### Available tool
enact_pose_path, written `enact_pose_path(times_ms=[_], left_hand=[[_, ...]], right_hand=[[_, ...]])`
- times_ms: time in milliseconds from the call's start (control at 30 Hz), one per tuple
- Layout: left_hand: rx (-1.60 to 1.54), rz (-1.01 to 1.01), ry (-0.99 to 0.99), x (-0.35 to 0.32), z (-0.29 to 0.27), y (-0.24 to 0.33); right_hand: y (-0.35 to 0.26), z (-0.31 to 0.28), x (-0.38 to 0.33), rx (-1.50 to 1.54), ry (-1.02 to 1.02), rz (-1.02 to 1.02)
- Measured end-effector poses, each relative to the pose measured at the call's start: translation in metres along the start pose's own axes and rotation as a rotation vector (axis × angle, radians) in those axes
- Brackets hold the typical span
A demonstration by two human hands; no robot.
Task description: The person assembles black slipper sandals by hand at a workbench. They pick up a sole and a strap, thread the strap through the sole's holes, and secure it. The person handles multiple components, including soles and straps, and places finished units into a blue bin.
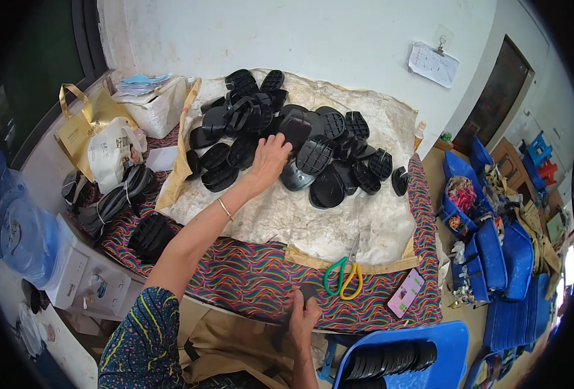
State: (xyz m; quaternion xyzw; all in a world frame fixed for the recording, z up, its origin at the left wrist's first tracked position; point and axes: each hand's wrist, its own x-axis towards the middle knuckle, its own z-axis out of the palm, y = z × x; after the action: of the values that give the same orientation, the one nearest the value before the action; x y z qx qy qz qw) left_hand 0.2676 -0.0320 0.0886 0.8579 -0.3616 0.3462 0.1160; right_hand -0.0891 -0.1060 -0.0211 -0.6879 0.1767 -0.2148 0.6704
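A pile of black shoe sole pieces, some with ribbed grid faces and some smooth, lies on a stained cream cloth. My left hand reaches into the middle of it, its fingers closed at the edge of a smooth black sole piece. Close to my body, over the table's near edge, my right hand is closed around a small dark flat piece, slightly blurred. Right of that hand lie scissors with one green and one yellow handle, blades pointing away.
A phone lies on the patterned tablecloth. A blue tub with rows of black pieces stands at the near right. Bundled black strips, a gold bag and a white basket are at left. Blue bins stand beyond, right.
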Motion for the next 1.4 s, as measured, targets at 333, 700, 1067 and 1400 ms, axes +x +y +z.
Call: enact_pose_path(times_ms=[333,700,1067,1400], left_hand=[[-0.157,-0.009,-0.023,-0.018,-0.024,-0.017],[-0.075,0.106,0.024,-0.018,-0.06,-0.027],[-0.92,-0.124,-0.388,-0.081,-0.104,0.039],[-0.998,0.046,-0.451,-0.127,-0.156,0.094]], right_hand=[[-0.003,0.0,0.001,-0.002,0.029,0.002],[0.001,0.002,0.003,-0.066,0.022,-0.03],[-0.013,-0.003,0.005,0.304,-0.005,0.219],[-0.056,-0.047,0.039,0.805,-0.151,0.25]])
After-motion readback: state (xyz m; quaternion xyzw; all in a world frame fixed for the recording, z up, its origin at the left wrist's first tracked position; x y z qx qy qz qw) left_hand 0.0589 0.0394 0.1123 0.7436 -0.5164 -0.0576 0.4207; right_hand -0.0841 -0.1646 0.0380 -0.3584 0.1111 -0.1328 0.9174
